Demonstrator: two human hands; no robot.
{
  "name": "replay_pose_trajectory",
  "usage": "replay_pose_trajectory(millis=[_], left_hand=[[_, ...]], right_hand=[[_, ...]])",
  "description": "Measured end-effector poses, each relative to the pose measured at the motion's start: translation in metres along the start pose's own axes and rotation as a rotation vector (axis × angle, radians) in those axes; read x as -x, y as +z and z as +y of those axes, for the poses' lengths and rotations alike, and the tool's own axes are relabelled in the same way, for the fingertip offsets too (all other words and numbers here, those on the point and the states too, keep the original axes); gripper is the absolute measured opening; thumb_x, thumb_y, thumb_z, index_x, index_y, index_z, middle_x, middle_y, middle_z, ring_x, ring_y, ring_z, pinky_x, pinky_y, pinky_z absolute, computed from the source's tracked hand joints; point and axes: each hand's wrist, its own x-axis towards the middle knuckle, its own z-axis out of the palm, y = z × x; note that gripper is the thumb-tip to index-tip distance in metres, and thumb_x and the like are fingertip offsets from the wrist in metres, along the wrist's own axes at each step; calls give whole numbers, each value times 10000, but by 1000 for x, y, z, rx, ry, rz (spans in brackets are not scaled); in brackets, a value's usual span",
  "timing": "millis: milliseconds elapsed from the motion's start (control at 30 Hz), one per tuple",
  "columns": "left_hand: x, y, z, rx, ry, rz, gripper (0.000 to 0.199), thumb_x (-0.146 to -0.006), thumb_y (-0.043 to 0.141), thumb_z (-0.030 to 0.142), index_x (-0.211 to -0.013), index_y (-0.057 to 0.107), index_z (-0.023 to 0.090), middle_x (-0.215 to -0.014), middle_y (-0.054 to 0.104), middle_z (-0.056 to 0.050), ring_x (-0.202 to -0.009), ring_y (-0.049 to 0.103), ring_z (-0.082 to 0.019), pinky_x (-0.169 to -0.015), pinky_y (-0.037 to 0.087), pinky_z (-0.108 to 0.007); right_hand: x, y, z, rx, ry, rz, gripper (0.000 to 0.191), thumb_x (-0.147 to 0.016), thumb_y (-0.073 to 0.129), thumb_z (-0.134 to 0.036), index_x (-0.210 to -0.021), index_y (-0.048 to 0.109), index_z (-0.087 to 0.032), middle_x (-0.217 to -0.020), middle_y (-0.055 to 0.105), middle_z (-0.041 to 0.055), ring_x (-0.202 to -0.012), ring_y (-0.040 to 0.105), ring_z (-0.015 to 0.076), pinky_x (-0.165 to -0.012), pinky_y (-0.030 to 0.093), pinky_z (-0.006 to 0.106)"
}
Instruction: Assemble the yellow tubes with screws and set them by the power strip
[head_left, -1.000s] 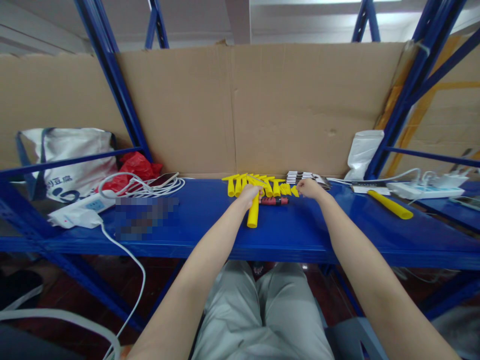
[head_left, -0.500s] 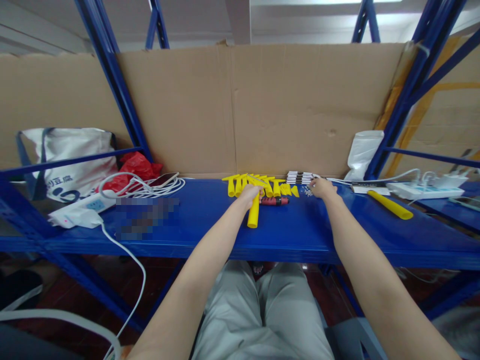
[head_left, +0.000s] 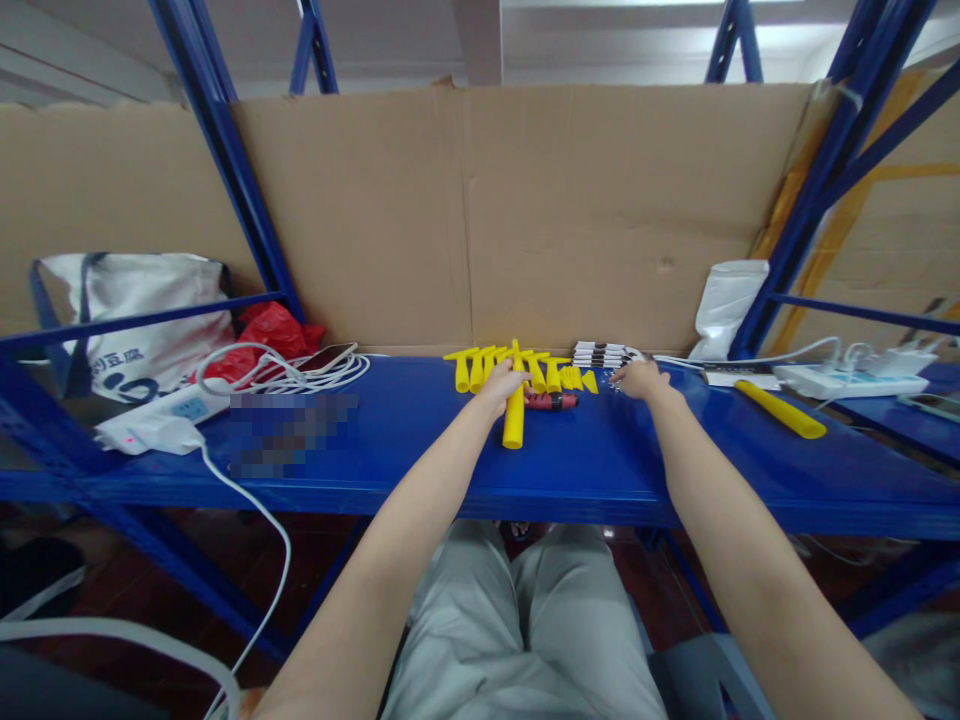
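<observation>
Over blue shelving point(head_left: 397, 435), left fingers point(head_left: 519, 379) clasp a yellow tube point(head_left: 513, 430), right fingers point(head_left: 624, 375) loosely bent.

Busy blue shelf point(head_left: 585, 460)

Far middle: yellow handles point(head_left: 462, 373), yellow pieces point(head_left: 571, 378), white packs point(head_left: 598, 355); a red tool point(head_left: 551, 401) just nearer. Left, a power strip point(head_left: 169, 411); right, a yellow tube point(head_left: 780, 409). Tiny bits point(head_left: 608, 379), perhaps screws, lie right of the yellow pieces.

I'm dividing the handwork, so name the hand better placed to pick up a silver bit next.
Right, most likely: the right hand is at the silver bits, though whether it holds any is too small to tell. The left hand, farther off, grips a yellow tube.
</observation>
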Motion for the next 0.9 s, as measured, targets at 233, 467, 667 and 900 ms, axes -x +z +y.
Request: replay_pose_trajectory(millis=[233, 467, 667, 900], left_hand=[[2, 2, -3, -70, 117, -41, 608, -702, 523, -49, -1271, 552, 164, -792, 611, -28, -483, 521, -71, -449, 403, -181], [4, 4, -4, -130, 138, -45, 591, -712, 519, -38, -1276, 557, 136, -791, 615, -42, -477, 515, -75, -436, 397, -188], [5, 4, -4, -215, 146, -53, 607, -726, 520, -29, -1303, 532, 161, -866, 650, -53, -546, 559, -79, -568, 475, -212], [4, 3, -5, -330, 162, -65, 612, -729, 514, -15, -1317, 516, 155, -843, 681, -74, -608, 606, -113, -627, 503, -252]], right_hand=[[6, 3, -12, 112, -8, -142, 450, -814, 464, -168, -1220, 621, -283, -1362, 476, 104, -1293, 356, 336, -1028, 310, 537], [2, 12, -11, 163, -24, -139, 473, -851, 415, -203, -1303, 547, -250, -1392, 445, 120, -1311, 339, 330, -1028, 313, 535], [3, 14, -12, 192, -68, -119, 403, -861, 413, -213, -1205, 623, -231, -1346, 493, 124, -1282, 375, 316, -1008, 329, 527], [2, 15, -18, 73, -47, -72, 303, -803, 492, -220, -1020, 700, -179, -1161, 608, 148, -1179, 473, 309, -950, 391, 452]])
